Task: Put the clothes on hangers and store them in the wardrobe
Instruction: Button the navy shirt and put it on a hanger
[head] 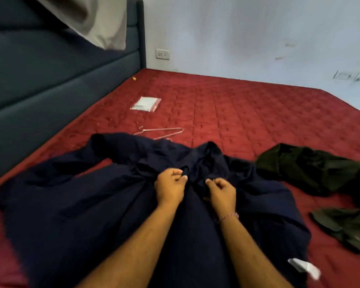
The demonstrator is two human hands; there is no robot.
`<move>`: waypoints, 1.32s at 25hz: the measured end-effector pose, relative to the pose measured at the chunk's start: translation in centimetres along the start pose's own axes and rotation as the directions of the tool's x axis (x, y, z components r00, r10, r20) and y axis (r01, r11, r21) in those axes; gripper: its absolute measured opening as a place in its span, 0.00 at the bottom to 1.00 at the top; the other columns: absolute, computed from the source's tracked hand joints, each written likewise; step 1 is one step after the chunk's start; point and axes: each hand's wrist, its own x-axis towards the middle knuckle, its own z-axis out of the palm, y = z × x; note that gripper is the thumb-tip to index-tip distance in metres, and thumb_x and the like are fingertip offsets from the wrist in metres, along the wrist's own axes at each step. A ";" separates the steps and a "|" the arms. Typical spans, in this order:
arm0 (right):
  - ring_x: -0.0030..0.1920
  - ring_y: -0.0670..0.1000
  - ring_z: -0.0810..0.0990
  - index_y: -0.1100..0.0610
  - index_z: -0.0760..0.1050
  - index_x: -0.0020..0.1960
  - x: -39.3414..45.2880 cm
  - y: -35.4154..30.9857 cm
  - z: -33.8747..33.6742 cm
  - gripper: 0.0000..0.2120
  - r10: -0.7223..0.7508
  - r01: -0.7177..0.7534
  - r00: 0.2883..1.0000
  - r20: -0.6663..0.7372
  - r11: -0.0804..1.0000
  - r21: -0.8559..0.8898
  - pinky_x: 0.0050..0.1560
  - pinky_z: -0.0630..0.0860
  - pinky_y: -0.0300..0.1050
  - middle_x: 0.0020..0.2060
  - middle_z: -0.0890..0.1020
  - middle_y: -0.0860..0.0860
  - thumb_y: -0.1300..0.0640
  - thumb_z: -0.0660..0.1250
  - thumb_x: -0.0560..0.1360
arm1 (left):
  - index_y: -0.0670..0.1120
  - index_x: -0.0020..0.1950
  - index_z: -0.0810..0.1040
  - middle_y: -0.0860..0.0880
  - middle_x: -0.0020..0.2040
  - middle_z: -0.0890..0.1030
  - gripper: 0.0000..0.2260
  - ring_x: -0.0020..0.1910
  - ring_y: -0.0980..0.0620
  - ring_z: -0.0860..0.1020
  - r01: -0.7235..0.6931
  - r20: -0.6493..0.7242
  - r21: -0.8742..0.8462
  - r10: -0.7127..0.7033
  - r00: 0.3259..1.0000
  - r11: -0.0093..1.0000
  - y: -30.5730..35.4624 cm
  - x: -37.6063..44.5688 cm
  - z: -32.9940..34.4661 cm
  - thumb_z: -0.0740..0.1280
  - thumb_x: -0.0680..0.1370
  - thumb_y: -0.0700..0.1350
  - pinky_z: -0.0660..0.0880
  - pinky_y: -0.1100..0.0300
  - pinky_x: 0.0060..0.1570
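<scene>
A dark navy shirt [75, 196] lies spread across the red mattress [258, 113] in front of me, its collar toward the far side. My left hand [169, 187] and my right hand [221, 193] rest side by side on the shirt's front just below the collar, fingers pinched on the fabric. A thin pink wire hanger [160, 133] lies flat on the mattress just beyond the shirt's collar, partly hidden by it. A dark green garment [312, 169] lies crumpled to the right of the shirt.
A dark blue padded headboard [40, 80] runs along the left. A grey pillow [100, 19] leans at the top left. A clear plastic packet [146, 103] lies further back. A white tag [305, 267] sits near the shirt's hem. A white wall stands behind.
</scene>
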 end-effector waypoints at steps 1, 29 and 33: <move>0.30 0.42 0.68 0.56 0.69 0.33 -0.2 2.7 0.4 0.18 -0.077 0.077 0.997 -0.007 0.997 -0.024 0.31 0.71 0.39 0.27 0.69 0.49 0.64 0.72 0.77 | 0.47 0.48 0.84 0.48 0.44 0.87 0.06 0.43 0.54 0.85 -0.010 -0.022 -0.057 0.009 1.000 0.998 -3.1 -0.2 1.1 0.78 0.74 0.40 0.82 0.57 0.49; 0.41 0.42 0.81 0.52 0.82 0.43 -0.9 6.2 1.9 0.11 -0.610 0.597 0.792 -0.033 0.784 -0.170 0.44 0.76 0.33 0.42 0.82 0.48 0.66 0.79 0.70 | 0.44 0.41 0.86 0.48 0.47 0.84 0.04 0.42 0.56 0.83 -0.242 0.095 -0.240 0.270 0.958 0.940 -6.1 -0.7 1.3 0.76 0.74 0.36 0.79 0.65 0.45; 0.41 0.44 0.82 0.56 0.84 0.44 -0.7 6.2 2.0 0.08 -0.652 0.639 0.758 -0.008 0.746 -0.189 0.43 0.76 0.32 0.42 0.82 0.49 0.66 0.80 0.70 | 0.45 0.40 0.86 0.50 0.46 0.84 0.04 0.43 0.57 0.82 -0.212 0.058 -0.220 0.230 0.971 0.952 -6.1 -0.5 1.6 0.76 0.74 0.37 0.78 0.65 0.46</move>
